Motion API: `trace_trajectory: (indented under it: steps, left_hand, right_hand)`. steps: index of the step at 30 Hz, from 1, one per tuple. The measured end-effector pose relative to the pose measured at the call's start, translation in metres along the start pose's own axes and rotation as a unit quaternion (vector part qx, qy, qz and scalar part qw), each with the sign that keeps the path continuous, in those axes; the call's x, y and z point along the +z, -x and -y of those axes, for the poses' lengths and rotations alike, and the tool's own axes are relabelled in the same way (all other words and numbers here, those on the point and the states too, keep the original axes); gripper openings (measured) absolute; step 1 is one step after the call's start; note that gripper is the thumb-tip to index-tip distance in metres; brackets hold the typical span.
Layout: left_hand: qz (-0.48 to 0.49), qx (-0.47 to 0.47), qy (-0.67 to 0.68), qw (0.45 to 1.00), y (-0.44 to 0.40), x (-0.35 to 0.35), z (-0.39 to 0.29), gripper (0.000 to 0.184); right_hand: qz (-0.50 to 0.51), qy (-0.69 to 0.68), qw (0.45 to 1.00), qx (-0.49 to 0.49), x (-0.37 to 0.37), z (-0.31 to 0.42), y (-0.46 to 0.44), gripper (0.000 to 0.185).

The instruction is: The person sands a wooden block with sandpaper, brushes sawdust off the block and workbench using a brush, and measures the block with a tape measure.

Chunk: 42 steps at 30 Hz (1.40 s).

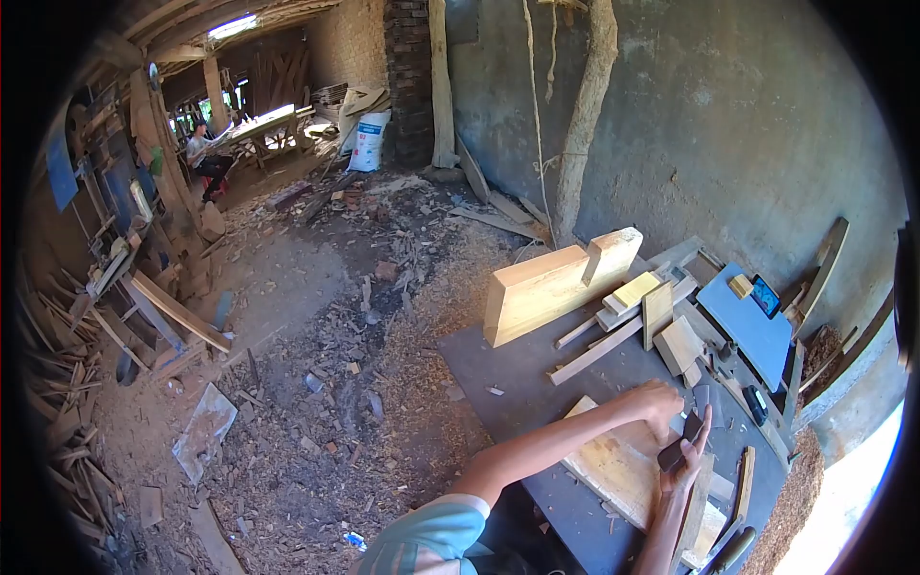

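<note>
My left hand [657,402] is curled closed above a light wooden board [610,465] on the dark table; whatever its fingers hold, if anything, is hidden. Just to the right, my right hand [687,460] grips a dark brown flat piece [679,443], with its thumb or a finger pointing up. The exact kind of that piece cannot be made out. A grey flat strip [702,396] shows beside the two hands. Under my forearms, the board lies slanted across the near part of the table.
On the table [476,372] stands a thick notched wooden block [537,290]. Wood offcuts [657,311] lie behind my hands. A phone [766,296] rests on a blue-grey panel [743,314]. A person [205,156] sits far back. Shavings and scraps cover the floor.
</note>
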State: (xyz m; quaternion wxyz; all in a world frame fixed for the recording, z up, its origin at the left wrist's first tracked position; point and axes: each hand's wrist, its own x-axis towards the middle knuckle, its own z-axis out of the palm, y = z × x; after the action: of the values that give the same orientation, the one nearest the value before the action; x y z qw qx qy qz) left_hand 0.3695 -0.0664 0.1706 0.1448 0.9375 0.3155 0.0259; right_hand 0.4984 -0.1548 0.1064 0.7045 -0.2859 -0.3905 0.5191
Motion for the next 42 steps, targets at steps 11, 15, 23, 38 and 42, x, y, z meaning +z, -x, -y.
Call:
trace_trajectory:
  steps: [11,15,23,38,42]
  left_hand:
    - [-0.077,0.027,0.007,0.997,0.026,0.016,-0.012,0.044]
    - [-0.124,0.042,0.023,0.991,0.033,0.017,-0.014,0.039]
    - [-0.130,0.047,0.024,0.990,0.035,0.017,-0.018,0.038]
    - [-0.103,0.032,0.119,0.987,0.051,-0.001,-0.028,0.031]
    - [-0.081,0.048,0.051,0.994,0.048,-0.005,-0.024,0.033]
  right_hand:
    - [-0.003,0.036,0.999,0.031,0.007,-0.013,0.006,0.084]
    - [0.054,0.063,0.996,0.019,0.007,-0.013,0.007,0.084]
    - [0.029,0.014,0.999,0.033,-0.035,-0.049,0.011,0.065]
    - [0.039,0.284,0.946,-0.149,0.035,0.010,-0.006,0.106]
    - [-0.008,0.208,0.974,-0.091,0.031,-0.011,0.000,0.098]
